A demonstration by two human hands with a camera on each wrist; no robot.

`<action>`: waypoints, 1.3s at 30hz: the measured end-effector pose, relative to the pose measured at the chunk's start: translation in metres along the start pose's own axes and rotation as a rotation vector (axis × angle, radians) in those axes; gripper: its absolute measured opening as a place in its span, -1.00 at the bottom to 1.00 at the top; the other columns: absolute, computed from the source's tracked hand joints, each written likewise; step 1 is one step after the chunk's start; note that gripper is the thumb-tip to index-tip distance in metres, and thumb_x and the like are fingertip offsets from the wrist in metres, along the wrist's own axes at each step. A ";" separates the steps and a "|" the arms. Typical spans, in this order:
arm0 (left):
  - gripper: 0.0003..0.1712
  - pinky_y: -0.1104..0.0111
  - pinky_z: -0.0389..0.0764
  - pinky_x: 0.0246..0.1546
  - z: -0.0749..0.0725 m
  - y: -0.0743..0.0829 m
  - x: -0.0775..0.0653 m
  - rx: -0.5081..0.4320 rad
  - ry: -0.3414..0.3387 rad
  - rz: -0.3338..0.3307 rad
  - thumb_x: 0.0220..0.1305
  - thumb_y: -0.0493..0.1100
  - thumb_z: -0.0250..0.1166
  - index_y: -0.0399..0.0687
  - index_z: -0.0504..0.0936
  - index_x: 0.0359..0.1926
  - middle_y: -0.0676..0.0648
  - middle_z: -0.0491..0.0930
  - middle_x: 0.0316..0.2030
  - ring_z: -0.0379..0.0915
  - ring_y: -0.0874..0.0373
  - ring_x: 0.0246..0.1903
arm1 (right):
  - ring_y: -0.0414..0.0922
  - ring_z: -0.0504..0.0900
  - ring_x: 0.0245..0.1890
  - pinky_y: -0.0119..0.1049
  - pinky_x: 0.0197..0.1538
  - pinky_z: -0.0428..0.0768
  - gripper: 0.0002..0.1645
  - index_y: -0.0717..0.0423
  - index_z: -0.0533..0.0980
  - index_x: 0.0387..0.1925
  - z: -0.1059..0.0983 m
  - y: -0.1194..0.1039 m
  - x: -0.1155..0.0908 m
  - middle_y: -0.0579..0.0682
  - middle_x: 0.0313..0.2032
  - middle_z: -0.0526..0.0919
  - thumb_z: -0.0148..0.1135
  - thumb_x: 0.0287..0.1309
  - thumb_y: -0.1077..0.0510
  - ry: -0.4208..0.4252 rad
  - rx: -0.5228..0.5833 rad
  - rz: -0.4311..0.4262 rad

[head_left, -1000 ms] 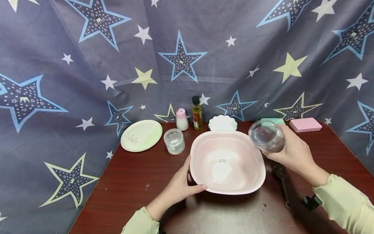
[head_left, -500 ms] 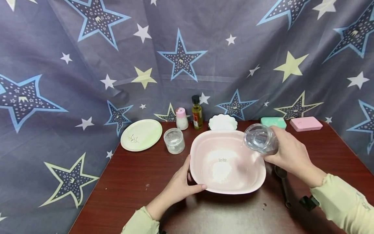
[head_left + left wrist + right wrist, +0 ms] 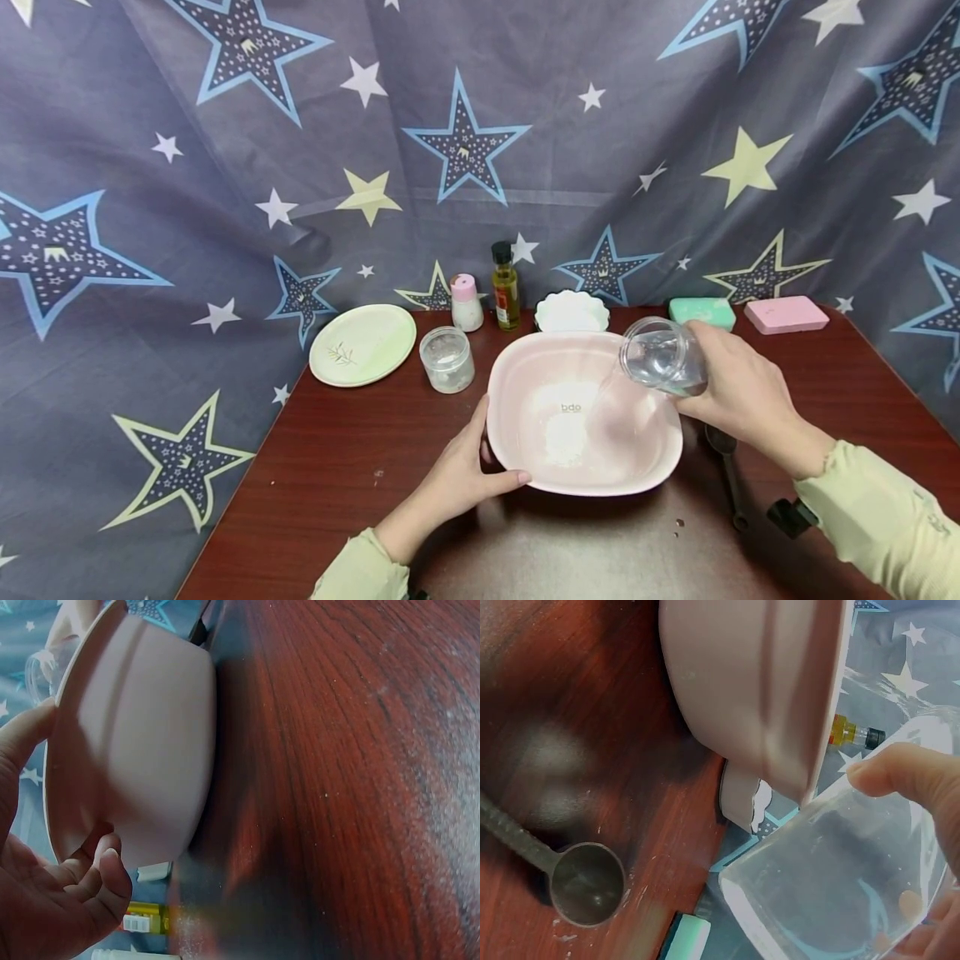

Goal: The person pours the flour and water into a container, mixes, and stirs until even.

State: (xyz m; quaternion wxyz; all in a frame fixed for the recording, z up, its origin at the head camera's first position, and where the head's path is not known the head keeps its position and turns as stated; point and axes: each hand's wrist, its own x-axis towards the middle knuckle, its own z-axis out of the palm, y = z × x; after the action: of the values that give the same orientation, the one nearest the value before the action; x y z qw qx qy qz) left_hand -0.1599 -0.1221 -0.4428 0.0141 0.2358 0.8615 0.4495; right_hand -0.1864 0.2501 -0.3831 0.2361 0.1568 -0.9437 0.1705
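Observation:
A pink basin (image 3: 517, 408) stands on the table with a white powdery patch (image 3: 566, 437) on its bottom. My left hand (image 3: 459, 473) grips its left side; in the left wrist view the thumb lies at the rim and curled fingers (image 3: 109, 862) reach beneath the lip. My right hand (image 3: 742, 385) holds a clear plastic jar (image 3: 825, 870) by its side. The jar is tipped leftward over the basin's right rim, and a thin stream of clear liquid (image 3: 603, 392) runs from its mouth into the basin.
A dark measuring spoon (image 3: 729, 479) lies right of the basin. Behind stand a plate (image 3: 363, 346), another clear jar (image 3: 447, 362), a pink-capped shaker (image 3: 467, 307), an oil bottle (image 3: 506, 292) and a white scalloped dish (image 3: 572, 312). Green (image 3: 702, 312) and pink blocks (image 3: 787, 315) lie back right.
My right hand has moved the jar left over the rim and tipped it further, and liquid now runs out. The left hand keeps its hold on the basin.

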 end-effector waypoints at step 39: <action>0.32 0.40 0.45 -0.35 0.000 0.001 0.001 -0.016 -0.001 -0.001 -0.08 0.08 0.57 -0.12 -0.07 0.53 0.07 0.45 -0.40 0.44 0.06 -0.41 | 0.07 0.52 -0.24 0.08 -0.37 0.50 -0.02 0.09 0.34 0.12 -0.005 -0.012 0.005 0.07 -0.18 0.52 0.55 -0.49 0.02 -0.006 -0.073 -0.066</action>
State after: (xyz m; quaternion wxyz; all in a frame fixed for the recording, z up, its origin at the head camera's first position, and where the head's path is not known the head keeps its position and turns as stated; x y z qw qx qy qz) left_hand -0.1600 -0.1215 -0.4412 0.0168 0.2354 0.8580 0.4561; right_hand -0.1844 0.2400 -0.3737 0.2445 0.1796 -0.9443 0.1277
